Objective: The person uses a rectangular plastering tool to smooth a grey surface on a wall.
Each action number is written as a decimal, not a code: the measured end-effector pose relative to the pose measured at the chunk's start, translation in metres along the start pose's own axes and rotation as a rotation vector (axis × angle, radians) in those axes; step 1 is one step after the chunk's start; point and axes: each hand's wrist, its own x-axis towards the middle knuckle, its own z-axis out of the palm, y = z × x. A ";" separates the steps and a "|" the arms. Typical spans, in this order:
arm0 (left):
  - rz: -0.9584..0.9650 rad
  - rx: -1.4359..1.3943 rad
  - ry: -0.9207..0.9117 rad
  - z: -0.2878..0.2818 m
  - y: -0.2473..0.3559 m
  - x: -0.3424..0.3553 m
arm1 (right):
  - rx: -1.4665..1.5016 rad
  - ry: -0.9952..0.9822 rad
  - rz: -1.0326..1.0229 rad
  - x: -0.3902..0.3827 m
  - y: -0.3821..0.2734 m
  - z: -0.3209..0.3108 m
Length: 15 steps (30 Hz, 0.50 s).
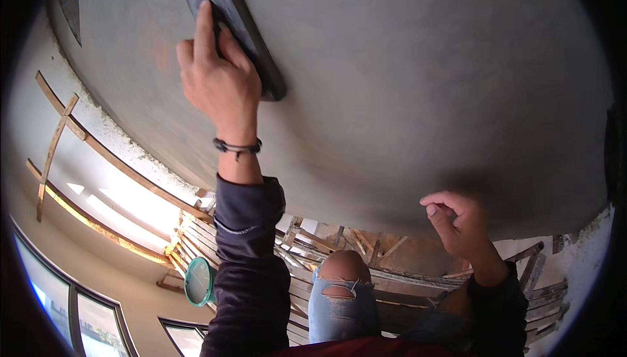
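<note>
We grip the plastering float [245, 30] in our left hand [219, 86], index finger extended along its back, remaining fingers bent toward the grip. The float lies against the grey plastered wall [392, 82], upper left. Our right hand [460, 223] is near the wall's lower edge, fingers loosely curled, thumb tip just beside the index fingertip; contact cannot be determined.

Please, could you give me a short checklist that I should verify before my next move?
1. Bare left hand grips the dark grey rectangular float: ok.
2. Float's whole face touches the broad, smooth grey surface: cannot tell.
3. Bare right hand free of tools: ok.
4. Surface evenly coloured: not ok, a faint reddish patch shows left of the float.
5. Round green bucket in view: ok; fill level: cannot tell.
</note>
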 end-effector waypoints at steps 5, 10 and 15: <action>0.097 -0.138 -0.223 -0.046 0.016 -0.207 | 0.041 -0.027 -0.015 0.006 0.008 0.015; 0.184 0.003 -0.112 -0.016 -0.013 -0.087 | 0.053 -0.049 -0.028 0.000 0.011 0.009; 0.067 0.078 0.057 0.018 -0.106 0.151 | 0.112 -0.033 0.020 0.002 0.012 0.009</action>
